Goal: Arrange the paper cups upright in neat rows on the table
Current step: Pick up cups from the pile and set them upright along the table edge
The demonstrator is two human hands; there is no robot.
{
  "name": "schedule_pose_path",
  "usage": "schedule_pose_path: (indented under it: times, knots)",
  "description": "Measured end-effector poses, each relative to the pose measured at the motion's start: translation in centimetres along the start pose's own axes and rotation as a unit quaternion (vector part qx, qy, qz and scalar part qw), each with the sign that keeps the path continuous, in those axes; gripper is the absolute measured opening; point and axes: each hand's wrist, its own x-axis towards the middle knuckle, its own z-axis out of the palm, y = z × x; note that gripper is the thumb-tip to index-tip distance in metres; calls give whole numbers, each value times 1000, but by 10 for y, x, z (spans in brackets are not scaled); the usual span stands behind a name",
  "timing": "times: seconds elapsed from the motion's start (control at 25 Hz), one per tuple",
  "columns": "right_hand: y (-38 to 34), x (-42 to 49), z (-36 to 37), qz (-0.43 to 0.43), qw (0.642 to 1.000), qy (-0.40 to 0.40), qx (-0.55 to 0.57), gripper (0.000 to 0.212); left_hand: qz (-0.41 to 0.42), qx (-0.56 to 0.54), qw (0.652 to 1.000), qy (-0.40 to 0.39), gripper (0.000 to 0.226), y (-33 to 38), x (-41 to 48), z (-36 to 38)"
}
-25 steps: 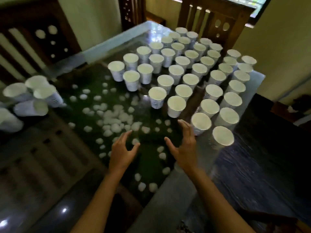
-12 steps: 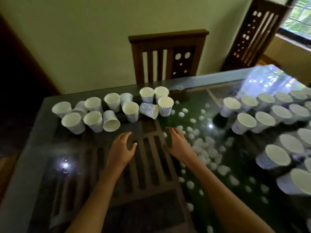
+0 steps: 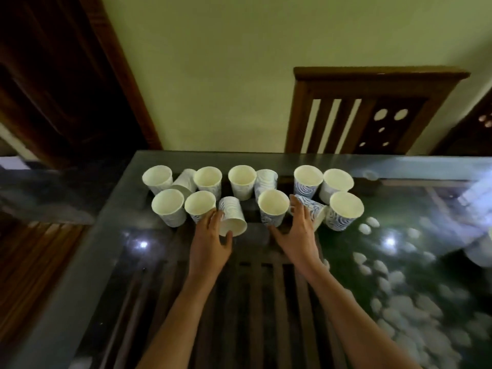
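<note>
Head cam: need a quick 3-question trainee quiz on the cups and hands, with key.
1. True or false: the left hand is at a tipped cup whose mouth faces the camera.
2. The right hand has its fingers at: A) a patterned cup lying on its side B) a plate C) a spoon.
3. Fill in: beyond the glass table stands a wooden ____.
Key: 1 true; 2 A; 3 chair.

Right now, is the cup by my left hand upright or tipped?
Tipped. The cup lies on its side, mouth toward you, at the left hand.
</note>
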Motion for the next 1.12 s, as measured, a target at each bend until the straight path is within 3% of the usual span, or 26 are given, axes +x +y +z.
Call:
schedule_pose_path:
  times: [0.12, 0.32, 0.52, 0.68, 0.88, 0.96, 1.12]
  knots:
    - [-7, 15, 12, 7, 1000, 1, 21, 80, 11, 10, 1000, -6, 50, -9, 9, 4]
    - [-7, 23, 23, -14, 1000, 14, 6, 42, 18, 0, 1000, -9, 32, -11, 16, 7]
    - [-2, 0, 16, -1, 1000, 18, 4, 35, 10, -28, 1000, -2, 25, -3, 5, -1]
    - [3, -19, 6, 23, 999, 31, 20, 37, -47, -112, 992, 37, 22, 22, -3, -13]
    - [9, -37, -1, 27, 998, 36, 39, 58, -152, -178, 972, -2, 26, 34, -7, -16]
    - [11, -39, -2, 34, 996, 50, 61, 73, -168, -218, 961, -12, 38, 28, -11, -12]
    - [16, -32, 3, 52, 994, 27, 90, 94, -163, -242, 954, -70, 85, 13, -30, 2]
